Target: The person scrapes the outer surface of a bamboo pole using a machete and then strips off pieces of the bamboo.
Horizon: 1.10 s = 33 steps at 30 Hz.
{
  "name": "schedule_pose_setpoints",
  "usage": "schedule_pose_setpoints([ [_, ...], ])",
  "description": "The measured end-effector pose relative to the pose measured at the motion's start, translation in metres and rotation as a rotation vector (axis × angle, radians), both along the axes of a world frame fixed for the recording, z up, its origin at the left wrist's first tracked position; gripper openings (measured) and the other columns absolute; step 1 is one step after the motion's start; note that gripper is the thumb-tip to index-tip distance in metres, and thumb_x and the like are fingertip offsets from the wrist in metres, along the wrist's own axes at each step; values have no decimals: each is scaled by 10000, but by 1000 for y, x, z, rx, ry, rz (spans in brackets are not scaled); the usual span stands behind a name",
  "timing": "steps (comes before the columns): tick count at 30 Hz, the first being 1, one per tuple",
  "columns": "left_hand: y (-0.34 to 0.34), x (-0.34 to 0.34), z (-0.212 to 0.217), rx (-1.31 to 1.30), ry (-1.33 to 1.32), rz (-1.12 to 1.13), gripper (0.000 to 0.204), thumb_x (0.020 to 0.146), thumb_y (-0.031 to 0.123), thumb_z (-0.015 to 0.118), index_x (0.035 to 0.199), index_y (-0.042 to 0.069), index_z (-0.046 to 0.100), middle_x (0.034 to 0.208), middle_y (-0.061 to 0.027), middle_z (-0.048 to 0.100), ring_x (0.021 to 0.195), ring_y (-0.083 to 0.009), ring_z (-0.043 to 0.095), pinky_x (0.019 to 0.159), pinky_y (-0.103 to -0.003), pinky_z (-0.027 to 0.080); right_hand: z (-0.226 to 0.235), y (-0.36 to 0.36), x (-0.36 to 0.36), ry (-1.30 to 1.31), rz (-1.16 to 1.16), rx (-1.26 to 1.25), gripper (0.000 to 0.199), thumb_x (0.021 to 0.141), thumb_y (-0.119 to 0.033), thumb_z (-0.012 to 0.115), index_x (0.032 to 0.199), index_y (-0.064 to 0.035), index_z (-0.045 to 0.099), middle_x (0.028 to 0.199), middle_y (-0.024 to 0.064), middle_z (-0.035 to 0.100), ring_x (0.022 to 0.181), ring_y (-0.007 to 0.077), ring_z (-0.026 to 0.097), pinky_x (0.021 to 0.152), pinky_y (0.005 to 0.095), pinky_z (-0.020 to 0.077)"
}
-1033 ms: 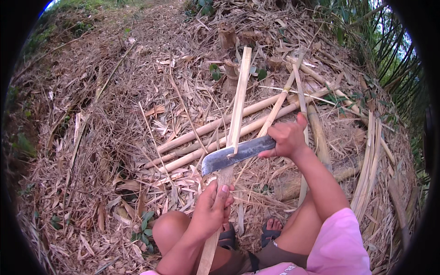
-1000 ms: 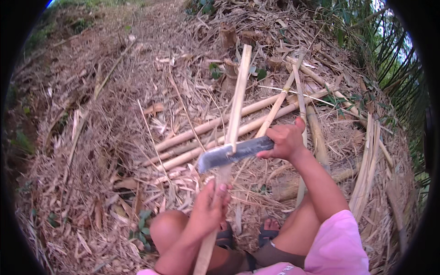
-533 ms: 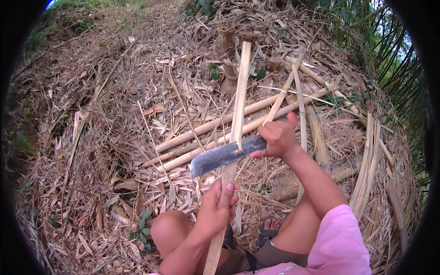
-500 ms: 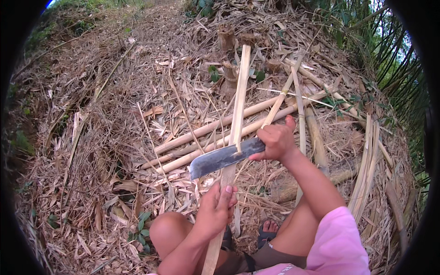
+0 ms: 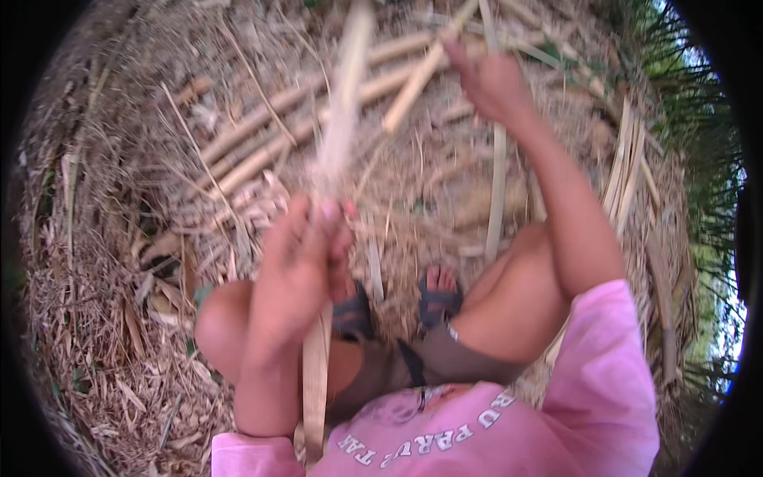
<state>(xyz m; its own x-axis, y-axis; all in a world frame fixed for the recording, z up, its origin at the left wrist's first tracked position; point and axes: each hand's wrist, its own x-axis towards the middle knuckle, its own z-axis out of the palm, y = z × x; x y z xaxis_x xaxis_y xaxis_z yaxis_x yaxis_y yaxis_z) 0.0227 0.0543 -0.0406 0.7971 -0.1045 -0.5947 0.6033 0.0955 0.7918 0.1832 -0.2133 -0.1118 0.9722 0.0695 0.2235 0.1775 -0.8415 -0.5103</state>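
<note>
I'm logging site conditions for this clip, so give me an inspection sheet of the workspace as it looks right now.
Surface: ground covered in dry straw and husks.
Job's things: pale bamboo strip, upright, its top blurred.
Clutter: bamboo poles lying crosswise; split strips at the right.
Hands: left hand closed around the strip; right hand raised, blurred, grip unclear.
Cables: nothing seen.
Surroundings: green plants along the right edge; sandalled feet below.

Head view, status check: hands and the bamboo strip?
Left hand gripping bamboo strip, upright, motion-blurred. Right hand raised, blade not visible. Bamboo poles beyond.
</note>
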Motion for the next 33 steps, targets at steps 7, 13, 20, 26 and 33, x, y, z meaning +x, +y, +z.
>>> schedule_pose_setpoints([
  [7, -1, 6, 8, -118, -37, -6, 242, 1040, 220, 454, 1130, 6, 521, 663, 54, 374, 433, 13, 252, 348, -159, 193, 35, 19, -46, 248, -176, -24, 880, 935, -695, 369, 532, 71, 531, 446, 168, 457, 449, 282, 488, 519, 450, 411],
  [13, -25, 22, -5, -60, 48, -103, 251, 1043, 235, 446, 1105, 4, 526, 661, 49, 379, 432, 6, 239, 351, -172, 176, 17, -12, -91, 351, -263, 82, 829, 962, -660, 352, 522, 17, 538, 445, 116, 450, 451, 231, 447, 501, 394, 391],
  [20, -33, 36, -18, -57, 102, -129, 317, 1028, 300, 462, 1087, -1, 539, 677, 17, 446, 410, -7, 247, 345, -174, 182, 63, 31, -92, 533, -236, -108, 810, 958, -684, 330, 468, -65, 513, 425, 45, 446, 384, 195, 411, 421, 367, 370],
  [26, -17, 57, -16, -171, 180, -104, 305, 1025, 347, 442, 1040, 53, 525, 694, 2, 478, 408, -21, 276, 343, -171, 205, 46, 78, -92, 416, -3, -85, 834, 844, -780, 420, 600, -8, 620, 520, 164, 570, 506, 352, 603, 531, 451, 508],
  [33, 0, 61, -4, -146, 234, -112, 353, 1053, 357, 394, 950, 47, 528, 608, 31, 401, 416, -40, 323, 370, -206, 256, 22, 70, -58, -78, 111, -334, 742, 772, -791, 527, 643, -69, 640, 539, 137, 601, 477, 307, 628, 483, 430, 509],
])
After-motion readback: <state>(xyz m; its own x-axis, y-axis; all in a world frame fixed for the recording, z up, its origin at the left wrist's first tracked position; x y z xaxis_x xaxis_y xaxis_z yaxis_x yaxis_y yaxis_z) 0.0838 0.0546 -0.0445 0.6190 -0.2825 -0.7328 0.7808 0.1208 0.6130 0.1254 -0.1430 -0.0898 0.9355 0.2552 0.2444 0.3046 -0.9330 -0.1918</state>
